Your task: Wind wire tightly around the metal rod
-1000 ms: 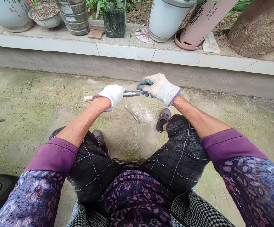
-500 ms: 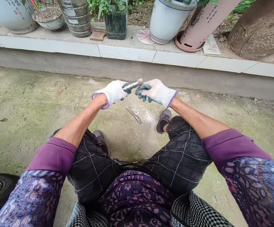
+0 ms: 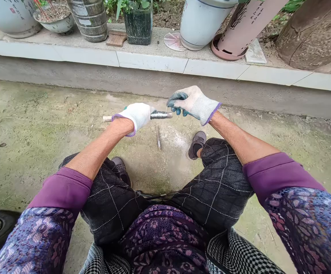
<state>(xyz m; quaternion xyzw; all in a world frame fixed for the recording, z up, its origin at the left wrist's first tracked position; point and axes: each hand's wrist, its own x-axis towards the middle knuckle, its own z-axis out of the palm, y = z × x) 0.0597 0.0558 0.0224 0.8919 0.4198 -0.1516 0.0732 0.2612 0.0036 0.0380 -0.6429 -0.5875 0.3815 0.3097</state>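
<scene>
My left hand point(image 3: 139, 114), in a white glove with dark green fingers, is closed around a wooden stick point(image 3: 107, 118). A tight winding of shiny silvery wire point(image 3: 159, 115) covers the stick near its right end. Just above that end, my right hand point(image 3: 186, 102), gloved alike, pinches a thin strand that runs down to the winding. Below the hands appears a slim brownish rod point(image 3: 158, 137); I cannot tell whether it lies on the ground or hangs.
A tiled ledge point(image 3: 151, 62) crosses ahead, bearing several flowerpots, among them a white pot point(image 3: 202, 23) and a pink pot point(image 3: 239, 30). A tyre point(image 3: 2, 228) is at the lower left. My shoes stand on mossy concrete point(image 3: 54, 125), with white powder between them.
The wound stick has turned from slanting to nearly level. My right hand has moved up and right, away from the stick's tip. The slim rod below has swung from diagonal to nearly upright in view.
</scene>
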